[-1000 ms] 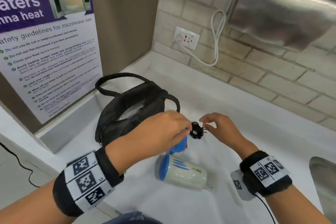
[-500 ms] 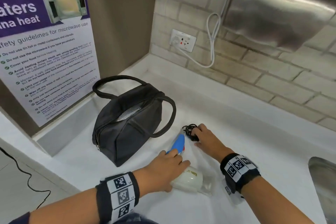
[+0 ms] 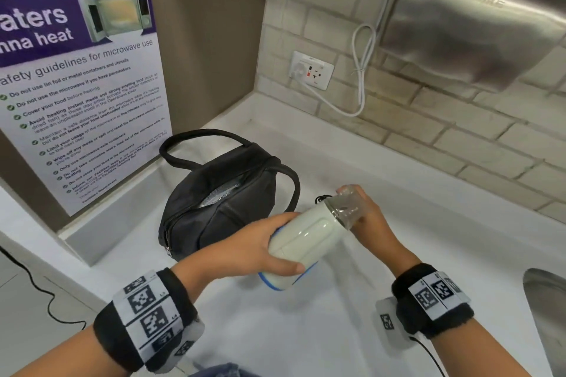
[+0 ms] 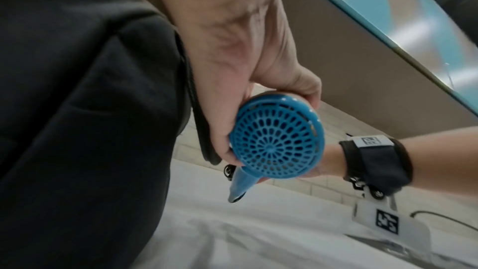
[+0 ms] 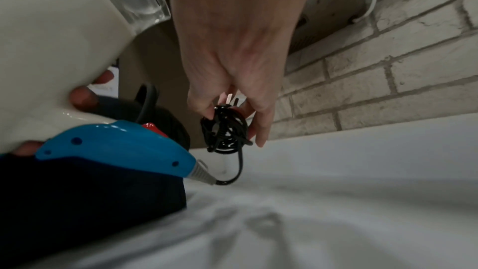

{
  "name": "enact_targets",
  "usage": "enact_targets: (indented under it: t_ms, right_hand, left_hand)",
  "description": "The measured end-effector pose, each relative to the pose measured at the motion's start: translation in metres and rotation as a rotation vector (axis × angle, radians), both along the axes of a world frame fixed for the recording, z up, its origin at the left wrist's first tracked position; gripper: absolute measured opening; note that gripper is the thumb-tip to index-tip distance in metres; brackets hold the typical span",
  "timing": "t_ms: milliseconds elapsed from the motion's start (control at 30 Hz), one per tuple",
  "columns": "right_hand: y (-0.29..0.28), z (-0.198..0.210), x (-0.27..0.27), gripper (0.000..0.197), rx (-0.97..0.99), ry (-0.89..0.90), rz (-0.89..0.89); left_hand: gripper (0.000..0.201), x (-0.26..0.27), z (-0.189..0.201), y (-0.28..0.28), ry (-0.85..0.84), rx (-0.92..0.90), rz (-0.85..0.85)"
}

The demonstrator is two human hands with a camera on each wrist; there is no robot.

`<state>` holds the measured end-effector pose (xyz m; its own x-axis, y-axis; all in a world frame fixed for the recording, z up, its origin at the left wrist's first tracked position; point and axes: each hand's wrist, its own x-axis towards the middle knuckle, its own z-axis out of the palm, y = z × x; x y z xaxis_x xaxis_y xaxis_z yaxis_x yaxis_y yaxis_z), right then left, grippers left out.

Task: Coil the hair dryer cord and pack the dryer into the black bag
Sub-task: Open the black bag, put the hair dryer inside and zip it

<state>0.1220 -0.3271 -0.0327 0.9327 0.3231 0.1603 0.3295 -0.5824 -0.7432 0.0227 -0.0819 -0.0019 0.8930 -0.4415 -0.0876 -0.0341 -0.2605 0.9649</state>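
We see the left hand gripping the hair dryer above the tabletop; right-hand fingers pinch the coiled cord beside the black bag.

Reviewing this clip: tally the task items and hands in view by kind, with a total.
Hair dryer: 1
Coiled cord: 1
Black bag: 1
Hands: 2, left hand gripping the dryer, right hand pinching the cord
Total: 5
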Motion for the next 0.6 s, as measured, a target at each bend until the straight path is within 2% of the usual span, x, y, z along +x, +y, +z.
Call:
enact_targets:
  t_ms: [133,267,367,467,567,600]
  right_hand:
    - [0.019,0.018,-0.001,0.04,0.074,-0.073,-0.009]
    - [0.036,0.034,-0.015,0.042,0.025,-0.027,0.21]
    - [0.046,0.051,-0.026,0.029,0.025,0.025,0.299]
    - [0.048,0.062,-0.028,0.026,0.006,0.117,0.369]
    - [0.045,0.069,-0.025,0.054,-0.107,0.166,0.479]
    - [0.045,0.073,-0.026,0.056,-0.156,0.167,0.525]
  left_hand:
    - [0.064,0.0,0.01,0.008,0.075,-0.156,-0.04]
    - [0.06,0.001,0.018,0.014,0.118,-0.314,-0.04]
    - [0.053,0.0,0.025,0.02,0.147,-0.427,-0.051]
    - [0.064,0.001,0.033,0.026,0.162,-0.507,-0.042]
    - [0.076,0.006,0.04,0.032,0.161,-0.542,-0.024]
    - [0.076,0.008,0.043,0.035,0.155,-0.549,-0.024]
